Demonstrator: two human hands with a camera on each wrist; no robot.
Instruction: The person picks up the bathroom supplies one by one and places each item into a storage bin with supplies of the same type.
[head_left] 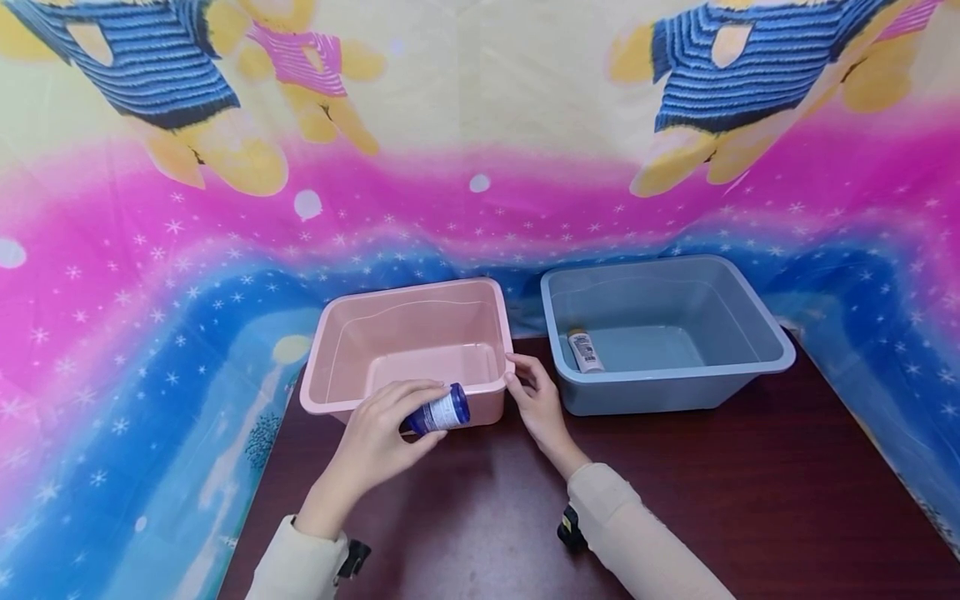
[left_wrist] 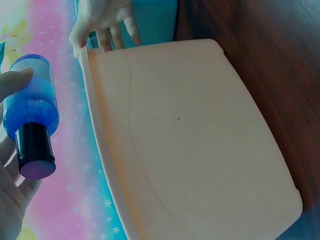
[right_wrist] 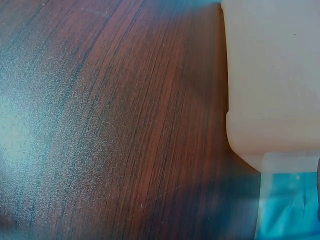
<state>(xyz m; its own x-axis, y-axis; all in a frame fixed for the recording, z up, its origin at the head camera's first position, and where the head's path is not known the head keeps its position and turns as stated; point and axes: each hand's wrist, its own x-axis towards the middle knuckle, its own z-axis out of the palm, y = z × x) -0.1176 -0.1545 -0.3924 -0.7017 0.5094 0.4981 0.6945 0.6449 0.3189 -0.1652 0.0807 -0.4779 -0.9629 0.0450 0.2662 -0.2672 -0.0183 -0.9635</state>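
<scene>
My left hand (head_left: 378, 429) grips a blue bottle (head_left: 441, 412) with a white label, tilted on its side above the front rim of the pink basin (head_left: 405, 400). In the left wrist view the black cap (left_wrist: 35, 150) of the bottle points downward, and a thumb lies across its label. The right hand (head_left: 536, 400) touches the front right corner of the pink basin, its fingers loosely extended at the rim. From the left wrist, several of those fingers (left_wrist: 116, 36) show hanging behind the basin's edge. The right wrist view shows mostly table and basin side.
A grey-blue basin (head_left: 675, 392) stands to the right of the pink one, with a small white bottle (head_left: 584, 350) with a brownish cap leaning inside its left wall. Both basins are on a dark wooden table (head_left: 697, 492). A printed cloth (head_left: 465, 200) hangs behind and at the sides.
</scene>
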